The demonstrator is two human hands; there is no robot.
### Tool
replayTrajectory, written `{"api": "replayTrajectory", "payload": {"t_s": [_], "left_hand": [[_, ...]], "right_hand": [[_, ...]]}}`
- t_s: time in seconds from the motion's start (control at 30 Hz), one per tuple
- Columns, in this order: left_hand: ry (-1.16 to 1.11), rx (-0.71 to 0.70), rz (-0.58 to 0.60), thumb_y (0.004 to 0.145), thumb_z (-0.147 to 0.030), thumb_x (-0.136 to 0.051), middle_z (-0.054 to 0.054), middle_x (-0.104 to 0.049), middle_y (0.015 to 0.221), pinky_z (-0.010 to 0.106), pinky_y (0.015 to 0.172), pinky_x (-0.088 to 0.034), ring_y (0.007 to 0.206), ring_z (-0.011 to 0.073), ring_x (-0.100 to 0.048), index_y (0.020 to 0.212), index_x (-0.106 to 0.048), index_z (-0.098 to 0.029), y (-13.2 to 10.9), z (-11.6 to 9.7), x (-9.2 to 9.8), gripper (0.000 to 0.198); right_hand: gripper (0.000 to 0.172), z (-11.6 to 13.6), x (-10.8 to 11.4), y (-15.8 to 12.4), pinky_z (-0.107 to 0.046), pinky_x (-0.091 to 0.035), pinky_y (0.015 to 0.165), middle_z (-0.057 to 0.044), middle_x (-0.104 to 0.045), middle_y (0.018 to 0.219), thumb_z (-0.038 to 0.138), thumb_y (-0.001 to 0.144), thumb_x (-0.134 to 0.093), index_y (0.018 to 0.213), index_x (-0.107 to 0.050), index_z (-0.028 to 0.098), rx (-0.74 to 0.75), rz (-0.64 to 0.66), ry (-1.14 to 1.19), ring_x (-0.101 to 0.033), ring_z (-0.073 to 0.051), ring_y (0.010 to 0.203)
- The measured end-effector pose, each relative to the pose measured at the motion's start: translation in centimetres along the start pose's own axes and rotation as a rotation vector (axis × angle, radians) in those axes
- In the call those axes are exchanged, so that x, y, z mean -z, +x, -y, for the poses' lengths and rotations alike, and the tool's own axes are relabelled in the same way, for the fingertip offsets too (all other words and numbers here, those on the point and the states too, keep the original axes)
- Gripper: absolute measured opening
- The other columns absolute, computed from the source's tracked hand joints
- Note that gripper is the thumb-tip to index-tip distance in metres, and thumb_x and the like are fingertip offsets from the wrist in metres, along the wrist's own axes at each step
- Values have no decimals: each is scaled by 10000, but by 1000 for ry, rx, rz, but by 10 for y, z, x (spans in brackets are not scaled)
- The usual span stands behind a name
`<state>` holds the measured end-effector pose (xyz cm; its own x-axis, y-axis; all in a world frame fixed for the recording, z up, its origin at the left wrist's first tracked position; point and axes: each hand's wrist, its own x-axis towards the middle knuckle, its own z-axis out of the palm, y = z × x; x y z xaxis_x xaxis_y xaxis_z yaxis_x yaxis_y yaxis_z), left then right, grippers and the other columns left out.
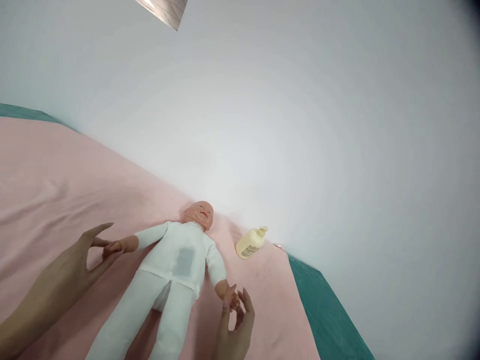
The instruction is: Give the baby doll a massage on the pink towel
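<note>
A baby doll point(180, 250) in white clothes lies on its back on a pink sheet point(93, 185), its arms spread out to both sides. A grey patch shows on the chest of its top. At the left, my left hand point(77, 262) pinches one small doll hand point(112, 247) between thumb and fingers, with the index finger raised. My right hand point(237, 330), lower down, holds the doll's other hand point(231, 298) with thumb and fingertips. The doll's feet are cut off by the bottom edge of the view.
To the right of the doll's head stands a pale yellow pump bottle point(250, 244) with printed text. Green cloth point(326, 305) shows past the pink sheet on the right. A white wall point(285, 125) rises behind. Some quilted-looking thing point(167, 11) juts in at the top.
</note>
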<state>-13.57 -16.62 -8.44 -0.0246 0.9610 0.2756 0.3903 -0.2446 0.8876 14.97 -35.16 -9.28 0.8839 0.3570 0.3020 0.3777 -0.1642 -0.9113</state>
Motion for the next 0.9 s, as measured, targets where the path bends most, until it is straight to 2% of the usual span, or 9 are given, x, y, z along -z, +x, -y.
{"api": "replayTrajectory", "payload": {"t_s": [0.03,0.1,0.17,0.3,0.4,0.5,0.67,0.77,0.9], "left_hand": [[60,12,-48,712,-687,-495,75,-688,1017,453,574,-496,861,407,-666,1337,-429,-432,4,-10,1,678],[152,35,-68,731,-701,-420,61,-687,1105,453,561,-472,699,347,-664,1328,-418,-413,16,-32,0,663],[140,25,-71,723,-714,-416,53,-686,1126,444,583,-470,643,305,-654,1311,-440,-389,31,-54,-6,672],[-33,-68,-56,761,-664,-481,33,-693,1128,402,743,-495,1036,310,-660,1275,-473,-366,72,-80,-31,595],[-139,-83,30,771,-647,-540,31,-708,1090,397,848,-483,1144,291,-620,1282,-486,-324,102,-89,-50,607],[-219,-23,123,749,-635,-610,50,-720,1086,395,901,-483,1140,290,-621,1244,-538,-256,128,-87,-70,627],[-252,109,172,745,-581,-614,91,-739,1026,342,798,-513,1010,294,-671,984,-674,-194,156,-63,-105,459],[-233,128,232,733,-553,-609,87,-745,1005,327,778,-506,983,286,-677,929,-709,-197,166,-47,-122,419],[-227,147,330,689,-595,-644,95,-749,957,329,725,-499,940,301,-676,844,-725,-189,170,-33,-136,442]], "right_hand": [[556,10,0,5,-329,-577,871,-130,-631,1295,543,810,-662,1241,-581,202,-20,-22,-8,-673,-259,1101],[542,33,-4,17,-326,-558,899,-106,-622,1311,576,832,-620,1237,-583,217,-26,-19,13,-649,-249,1141],[557,56,-11,31,-322,-550,901,-108,-617,1317,599,837,-598,1235,-581,210,2,7,68,-632,-245,1168],[570,85,-35,70,-356,-538,938,-127,-633,1296,583,810,-620,1214,-584,183,60,48,197,-628,-249,1176],[585,85,-62,104,-404,-535,954,-156,-658,1255,564,763,-647,1173,-604,148,74,111,293,-642,-271,1158],[562,68,-91,136,-438,-510,997,-171,-678,1219,542,750,-656,1134,-605,135,70,132,415,-655,-272,1142],[596,35,-128,176,-413,-527,975,-181,-705,1164,525,655,-725,1089,-612,132,-106,283,463,-686,-266,1087],[583,22,-143,187,-378,-560,907,-164,-742,1047,509,585,-770,1008,-655,124,-155,353,436,-714,-259,998],[511,10,-162,189,-358,-581,817,-116,-762,894,497,546,-791,890,-698,130,-205,426,394,-725,-237,867]]}}
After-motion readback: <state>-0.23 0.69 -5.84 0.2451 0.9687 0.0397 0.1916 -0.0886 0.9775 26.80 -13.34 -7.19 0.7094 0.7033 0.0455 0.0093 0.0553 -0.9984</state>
